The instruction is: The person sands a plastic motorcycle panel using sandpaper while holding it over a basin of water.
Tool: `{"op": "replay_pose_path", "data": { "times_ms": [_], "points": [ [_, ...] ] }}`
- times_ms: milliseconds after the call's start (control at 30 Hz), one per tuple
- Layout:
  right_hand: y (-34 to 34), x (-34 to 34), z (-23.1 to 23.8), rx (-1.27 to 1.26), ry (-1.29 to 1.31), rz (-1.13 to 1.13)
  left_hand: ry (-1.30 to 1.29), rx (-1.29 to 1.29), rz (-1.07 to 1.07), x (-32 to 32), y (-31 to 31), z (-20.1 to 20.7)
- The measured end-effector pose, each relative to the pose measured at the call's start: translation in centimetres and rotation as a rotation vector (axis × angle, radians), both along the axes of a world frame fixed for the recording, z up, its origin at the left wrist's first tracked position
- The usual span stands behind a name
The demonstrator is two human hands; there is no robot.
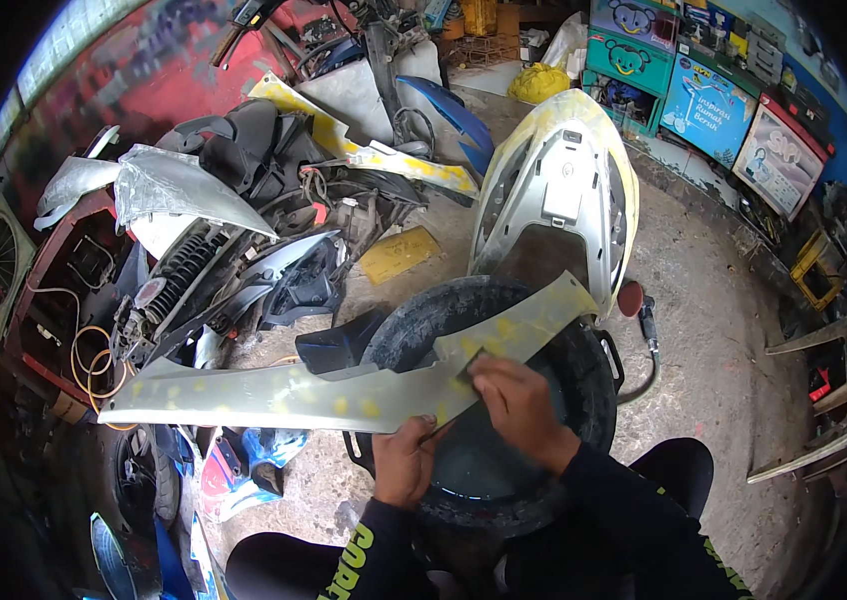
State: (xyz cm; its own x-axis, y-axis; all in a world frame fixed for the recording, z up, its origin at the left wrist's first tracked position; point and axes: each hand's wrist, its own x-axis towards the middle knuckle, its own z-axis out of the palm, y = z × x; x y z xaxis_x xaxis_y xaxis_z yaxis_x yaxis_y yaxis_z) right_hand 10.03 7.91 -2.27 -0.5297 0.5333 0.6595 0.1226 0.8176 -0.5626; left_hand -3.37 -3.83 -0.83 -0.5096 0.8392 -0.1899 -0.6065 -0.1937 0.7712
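A long grey-green motorcycle body panel (324, 398) with yellow patches lies slantwise across the top of a round black tub (406, 318). Murky water (489, 455) stands in the tub below it. My left hand (407, 462) grips the panel's near edge, thumb on top and fingers underneath. On the panel's upper face, right of the middle, my right hand (522, 405) is closed with bent fingers around a small dark piece of sandpaper (479, 362). Most of that piece is hidden under the fingers.
Beyond the tub stands a silver and yellow fairing (616, 170). A round-pad sander (632, 298) with a hose lies to its right. Body parts and a shock absorber (176, 272) crowd the left; a yellow flat piece (400, 256) rests on the floor. Blue panels (274, 447) lie near left.
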Motion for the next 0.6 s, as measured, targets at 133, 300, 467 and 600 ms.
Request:
{"op": "replay_pose_path", "data": {
  "times_ms": [133, 300, 467, 600],
  "points": [
    [-1.5, -0.4, 0.6, -0.053, 0.055, 0.025, -0.008, -0.013, 0.011, -0.4, -0.3, -0.5],
    [1.3, -0.9, -0.3, -0.072, 0.002, -0.122, 0.011, -0.03, 0.027, 0.0, 0.2, -0.2],
    [-1.2, -0.5, -0.7, -0.006, 0.009, 0.012, -0.116, -0.057, 0.064, -1.0, 0.3, -1.3],
    [0.3, -1.5, -0.5, -0.104, -0.028, -0.149, -0.037, -0.038, 0.056, 0.4, 0.9, -1.6]
  ]
}}
